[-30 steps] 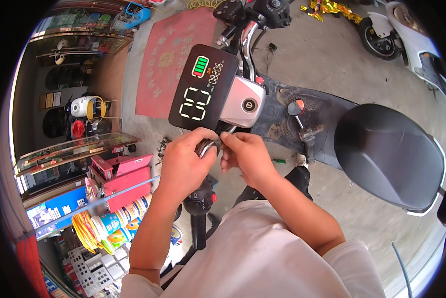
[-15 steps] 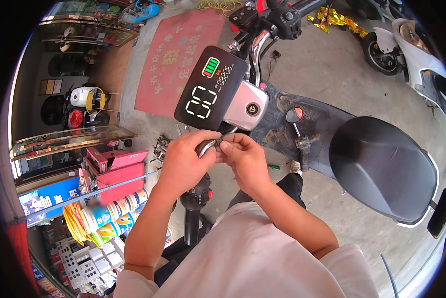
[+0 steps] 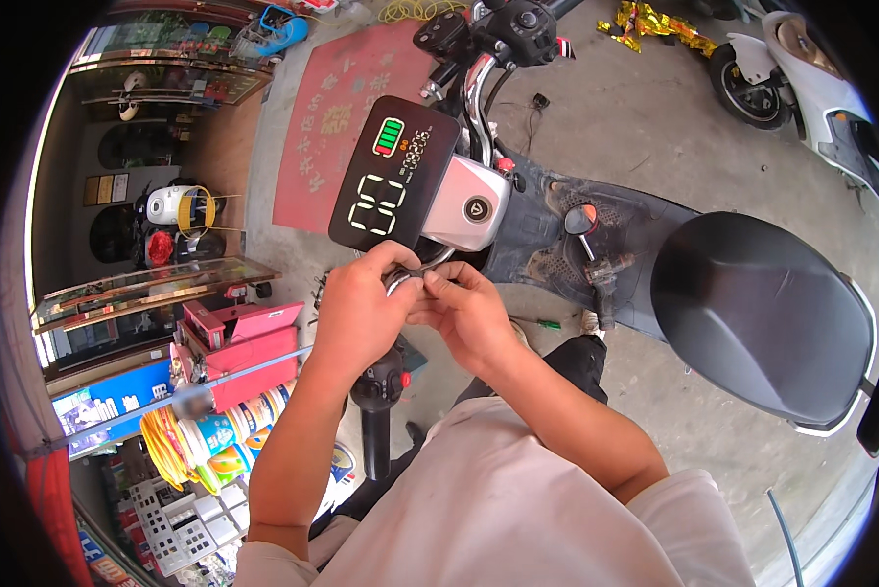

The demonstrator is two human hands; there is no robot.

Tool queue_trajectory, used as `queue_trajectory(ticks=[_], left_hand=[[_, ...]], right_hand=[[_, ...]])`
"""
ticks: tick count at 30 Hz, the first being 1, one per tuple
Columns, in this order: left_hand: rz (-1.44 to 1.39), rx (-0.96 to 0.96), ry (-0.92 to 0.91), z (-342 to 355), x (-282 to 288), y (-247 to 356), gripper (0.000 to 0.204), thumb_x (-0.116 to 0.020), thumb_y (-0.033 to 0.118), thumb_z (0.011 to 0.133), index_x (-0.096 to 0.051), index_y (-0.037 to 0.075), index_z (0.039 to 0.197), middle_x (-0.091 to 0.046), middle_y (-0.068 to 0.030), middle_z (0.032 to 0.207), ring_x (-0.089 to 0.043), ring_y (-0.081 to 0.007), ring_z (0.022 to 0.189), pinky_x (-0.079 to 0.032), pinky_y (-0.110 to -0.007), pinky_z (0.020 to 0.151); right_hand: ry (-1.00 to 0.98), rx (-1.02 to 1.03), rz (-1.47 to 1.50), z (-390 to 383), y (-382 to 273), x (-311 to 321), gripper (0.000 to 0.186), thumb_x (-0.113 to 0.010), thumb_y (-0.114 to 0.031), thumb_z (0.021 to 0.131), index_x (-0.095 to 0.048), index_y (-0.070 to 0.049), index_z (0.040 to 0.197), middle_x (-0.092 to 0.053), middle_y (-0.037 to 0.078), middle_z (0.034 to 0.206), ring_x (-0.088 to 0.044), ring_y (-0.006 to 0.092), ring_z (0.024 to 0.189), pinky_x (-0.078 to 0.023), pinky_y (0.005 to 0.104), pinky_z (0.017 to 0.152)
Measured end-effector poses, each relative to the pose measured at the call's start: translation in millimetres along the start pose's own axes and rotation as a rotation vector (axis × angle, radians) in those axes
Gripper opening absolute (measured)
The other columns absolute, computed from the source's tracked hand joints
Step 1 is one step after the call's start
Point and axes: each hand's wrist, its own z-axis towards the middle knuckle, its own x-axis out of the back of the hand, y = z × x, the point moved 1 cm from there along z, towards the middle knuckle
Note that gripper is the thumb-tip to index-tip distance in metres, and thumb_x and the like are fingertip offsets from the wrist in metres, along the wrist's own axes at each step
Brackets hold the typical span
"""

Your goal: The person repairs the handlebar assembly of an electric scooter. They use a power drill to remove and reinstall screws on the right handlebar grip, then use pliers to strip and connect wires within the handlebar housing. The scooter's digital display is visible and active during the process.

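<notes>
My left hand (image 3: 359,303) is closed over the near chrome handlebar tube (image 3: 440,256), beside the lit dashboard display (image 3: 395,176) of an electric scooter. My right hand (image 3: 471,318) meets it there, thumb and forefinger pinched together at the tube. Something small and dark lies between the fingertips of both hands; its kind is hidden. Just below the hands hangs the near handlebar grip (image 3: 376,440), with a black switch housing (image 3: 378,380) and a red button. The pink front panel (image 3: 467,207) adjoins the display, to the right of the fingers.
The scooter's black seat (image 3: 753,313) extends to the right, and a round mirror (image 3: 580,219) lies on its footboard (image 3: 635,225). Shop goods and a red toolbox (image 3: 254,352) stand at left. Another white scooter (image 3: 802,98) is parked at far right. A green-handled tool (image 3: 549,324) lies on the floor.
The display and front of the scooter have shifted slightly left in view, and the far handlebar has moved up and left. Both hands stay pinched together at the chrome tube.
</notes>
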Motion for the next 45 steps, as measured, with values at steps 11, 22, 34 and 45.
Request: queue_trajectory(ticks=[11, 22, 34, 45], left_hand=[[-0.424, 0.149, -0.184, -5.1, 31.3, -24.2, 0.018, -0.058, 0.004, 0.097, -0.061, 0.001, 0.115, -0.072, -0.0078, 0.095, -0.068, -0.0118, 0.085, -0.055, -0.028, 0.076], [-0.997, -0.122, -0.260, -35.3, 80.3, -122.1, 0.018, -0.058, 0.010, 0.101, -0.065, 0.002, 0.116, -0.069, -0.0066, 0.114, -0.064, -0.0139, 0.097, -0.053, -0.030, 0.087], [-1.433, 0.164, -0.338, -175.5, -13.8, -396.5, 0.015, -0.062, 0.011, 0.100, -0.065, 0.001, 0.111, -0.073, -0.0085, 0.101, -0.066, -0.0150, 0.087, -0.054, -0.032, 0.080], [-0.605, -0.334, -0.318, -1.1, 1.8, -378.4, 0.033, -0.070, 0.020, 0.093, -0.064, 0.007, 0.122, -0.070, -0.0123, 0.108, -0.068, -0.0279, 0.098, -0.054, -0.040, 0.088]], right_hand=[[0.120, 0.407, -0.736, -5.3, -2.7, -17.6, 0.023, -0.070, -0.019, 0.099, -0.059, 0.000, 0.105, -0.066, 0.007, 0.080, -0.064, 0.0124, 0.066, -0.052, 0.0288, 0.057], [0.244, 0.378, -1.269, -16.0, 8.3, -67.8, 0.035, -0.057, -0.022, 0.106, -0.055, 0.007, 0.126, -0.068, 0.010, 0.086, -0.067, 0.0142, 0.070, -0.055, 0.0286, 0.060], [0.590, 0.295, -1.242, 4.4, 33.8, -104.6, 0.030, -0.058, -0.026, 0.099, -0.064, 0.003, 0.093, -0.068, 0.013, 0.072, -0.065, 0.0240, 0.055, -0.057, 0.0350, 0.052], [0.836, 0.481, -1.418, 6.1, 57.0, -120.8, 0.022, -0.062, -0.019, 0.099, -0.053, 0.001, 0.103, -0.068, 0.012, 0.078, -0.063, 0.0163, 0.061, -0.052, 0.0278, 0.055]])
